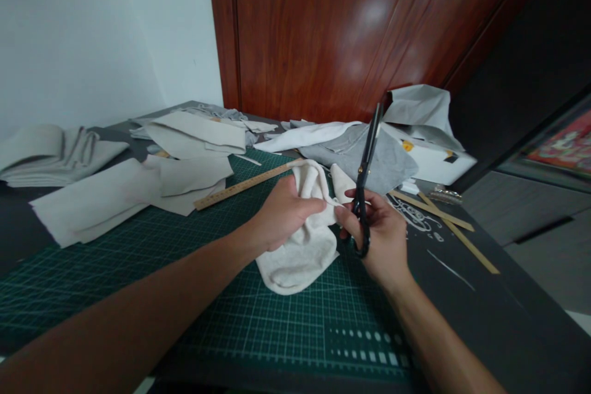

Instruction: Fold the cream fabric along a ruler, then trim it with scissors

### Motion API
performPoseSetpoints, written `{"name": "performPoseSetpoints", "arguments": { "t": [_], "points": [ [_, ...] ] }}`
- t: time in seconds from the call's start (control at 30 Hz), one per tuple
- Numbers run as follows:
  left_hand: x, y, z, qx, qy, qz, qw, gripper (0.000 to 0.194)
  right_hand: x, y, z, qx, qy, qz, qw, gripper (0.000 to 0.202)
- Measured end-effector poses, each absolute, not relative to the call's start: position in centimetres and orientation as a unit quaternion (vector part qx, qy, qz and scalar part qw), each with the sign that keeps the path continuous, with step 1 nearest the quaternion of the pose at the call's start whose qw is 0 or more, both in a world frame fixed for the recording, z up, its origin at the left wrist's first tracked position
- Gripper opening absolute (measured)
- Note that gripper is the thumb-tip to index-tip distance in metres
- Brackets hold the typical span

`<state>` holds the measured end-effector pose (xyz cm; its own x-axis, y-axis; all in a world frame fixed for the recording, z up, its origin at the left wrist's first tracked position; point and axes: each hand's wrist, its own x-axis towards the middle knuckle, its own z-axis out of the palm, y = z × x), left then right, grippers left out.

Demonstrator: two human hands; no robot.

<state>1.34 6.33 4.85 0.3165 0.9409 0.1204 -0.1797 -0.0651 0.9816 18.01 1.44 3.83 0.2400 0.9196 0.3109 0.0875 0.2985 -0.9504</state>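
Observation:
A piece of cream-white soft cloth (300, 261) with rounded edges hangs bunched over the green cutting mat (258, 332). My left hand (281, 212) grips it from the left, thumb pressed on top near its right edge. On the right, my right hand (378, 228) carries black-handled scissors (367, 160), blades pointing up and away from me and looking closed. The thumb and forefinger of that same hand pinch the cloth's edge close to my left thumb. Part of the cloth is hidden behind my fingers.
Folded cream fabric pieces (101, 197) lie at the left, with a fabric stack (60, 154) behind. A wooden ruler (247, 183) rests on the mat. Grey cloth (364, 154) and a white box (434, 157) stand at the back right, near crossed wooden strips (455, 237) and trimmings (413, 215).

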Motion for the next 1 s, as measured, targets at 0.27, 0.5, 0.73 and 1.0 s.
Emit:
{"name": "performPoseSetpoints", "arguments": {
  "t": [0.27,0.5,0.73,1.0],
  "points": [
    [1.3,6.0,5.4,0.552,0.369,0.458,0.591,0.025,17.7,1.3,4.0,-0.486,-0.511,0.337,0.624,0.039],
    [1.0,6.1,6.0,0.553,0.358,0.478,0.581,0.028,17.8,1.3,4.0,-0.48,-0.514,0.358,0.614,0.03],
    [0.6,6.1,6.5,0.571,0.365,0.475,0.562,0.03,17.6,1.1,4.0,-0.476,-0.524,0.365,0.604,0.035],
    [-2.8,7.2,10.0,0.498,0.38,0.549,0.553,0.04,17.0,-0.2,3.8,-0.452,-0.587,0.411,0.53,0.036]
  ]
}}
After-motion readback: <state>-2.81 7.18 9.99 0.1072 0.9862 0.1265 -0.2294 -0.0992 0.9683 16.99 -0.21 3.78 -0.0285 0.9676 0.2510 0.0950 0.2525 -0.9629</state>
